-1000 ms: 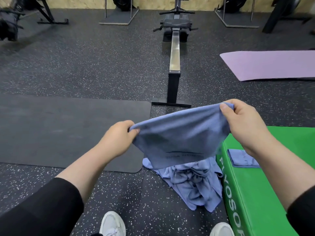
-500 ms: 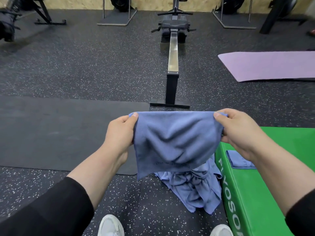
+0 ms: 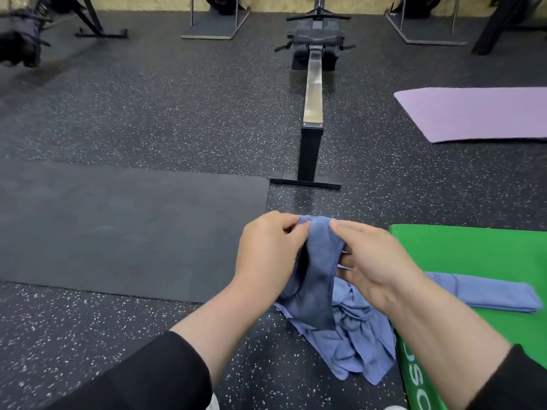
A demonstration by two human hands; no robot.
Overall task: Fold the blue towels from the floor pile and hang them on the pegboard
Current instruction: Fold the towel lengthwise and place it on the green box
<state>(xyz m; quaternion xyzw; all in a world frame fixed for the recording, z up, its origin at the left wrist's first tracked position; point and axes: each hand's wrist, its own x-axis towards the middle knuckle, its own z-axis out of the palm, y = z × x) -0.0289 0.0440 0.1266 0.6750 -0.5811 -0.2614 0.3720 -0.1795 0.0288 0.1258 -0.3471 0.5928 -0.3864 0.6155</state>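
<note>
- Left hand (image 3: 268, 255): raised above the floor at centre frame, fingers curled, thumb and fingertips pinching the top left edge of the blue towel (image 3: 318, 273).
- Right hand (image 3: 376, 261): just beside the left, with only the narrow band of cloth between them; its fingers are bent over the towel's top right edge and grip it.
- Blue towel: doubled lengthwise between the two hands, hanging down as a narrow strip whose lower end falls in front of the floor pile (image 3: 352, 347).
- Floor pile: crumpled blue towels heaped on the speckled rubber floor (image 3: 148, 113), directly below the hands and touching the left side of the green foam box (image 3: 473, 250).
- Green foam box: at lower right, with white lettering on its side face, only partly readable.
- Folded towel (image 3: 485, 294): a flat, oblong blue bundle lying on top of the green foam box, behind the right forearm.
- Black mat (image 3: 118, 232): spread flat on the floor to the left of the hands.
- Rowing machine (image 3: 313, 93): its rail runs away from the viewer, with its foot on the floor just beyond the hands.
- Purple mat (image 3: 473, 113): flat on the floor at upper right, well apart from the pile.
- Black sleeves (image 3: 142, 377): cover both forearms near the lower edge.
</note>
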